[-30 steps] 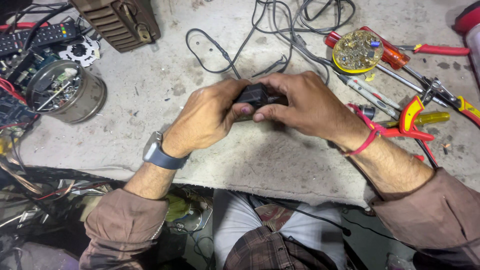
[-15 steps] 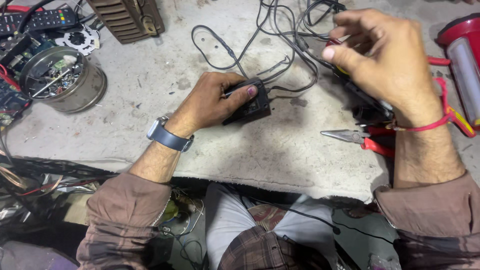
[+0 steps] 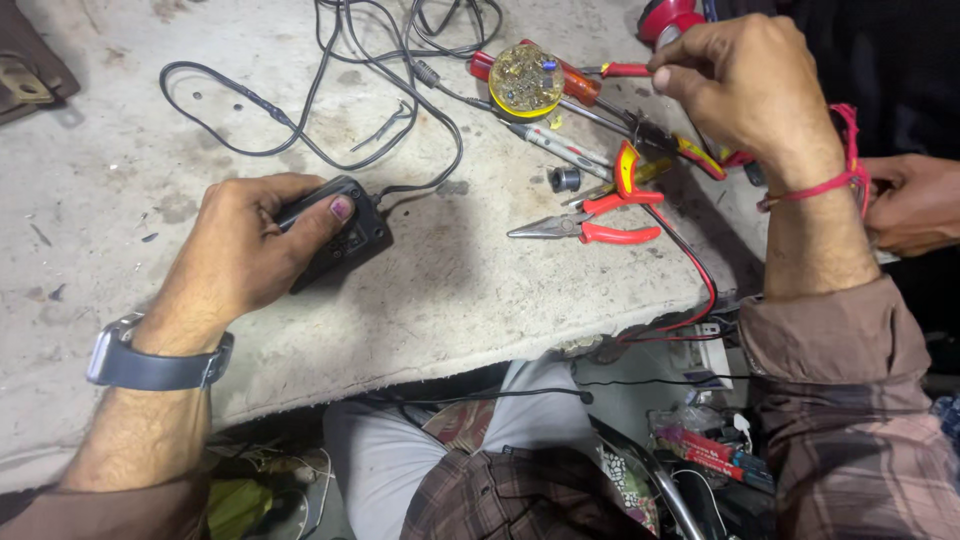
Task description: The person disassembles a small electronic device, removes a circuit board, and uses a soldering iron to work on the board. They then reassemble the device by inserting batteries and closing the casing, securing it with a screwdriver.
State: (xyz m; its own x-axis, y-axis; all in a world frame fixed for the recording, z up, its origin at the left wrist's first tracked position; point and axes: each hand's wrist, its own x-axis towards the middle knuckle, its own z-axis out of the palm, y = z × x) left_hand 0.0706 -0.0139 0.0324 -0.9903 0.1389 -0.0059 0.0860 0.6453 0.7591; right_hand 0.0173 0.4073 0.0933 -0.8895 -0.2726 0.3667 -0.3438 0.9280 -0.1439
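A small black box [image 3: 335, 235] is pinned flat on the grey table [image 3: 470, 290] by the left hand [image 3: 245, 250], whose fingers are wrapped over its top, the thumb pressed on its upper face, so that it is kept from sliding. A black cable [image 3: 300, 130] is led away from the box in loops across the table. The right hand [image 3: 745, 85] is raised over the tool pile, its fingers pinched together on a thin red-handled tool [image 3: 620, 70]. Red-handled pliers [image 3: 590, 225] are left lying near, within reach. Another person's hand [image 3: 905, 200] is seen at the right edge.
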